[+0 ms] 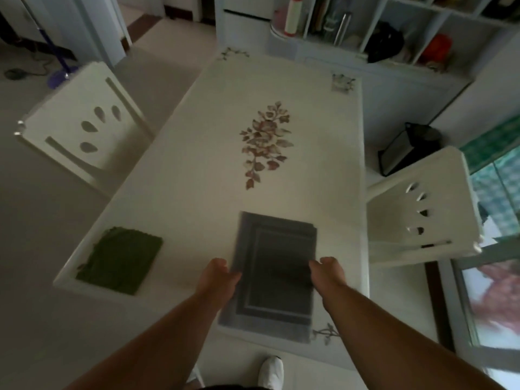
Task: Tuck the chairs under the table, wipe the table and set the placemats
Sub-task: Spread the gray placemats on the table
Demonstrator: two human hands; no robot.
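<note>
A white table (213,114) with a printed flower motif fills the middle of the view. A stack of grey placemats (274,274) lies near its front edge. My left hand (218,277) grips the stack's left side and my right hand (329,273) grips its right side. A folded green cloth (121,260) rests on the front left corner. One white chair (84,128) stands at the table's left side, another white chair (419,209) at its right, both with backs close to the table edge.
White shelving (394,32) with bottles and bags stands behind the table's far right. A black bag (408,147) sits on the floor beyond the right chair. A fan base (60,76) stands far left. My white shoe (271,372) shows below the table's front edge.
</note>
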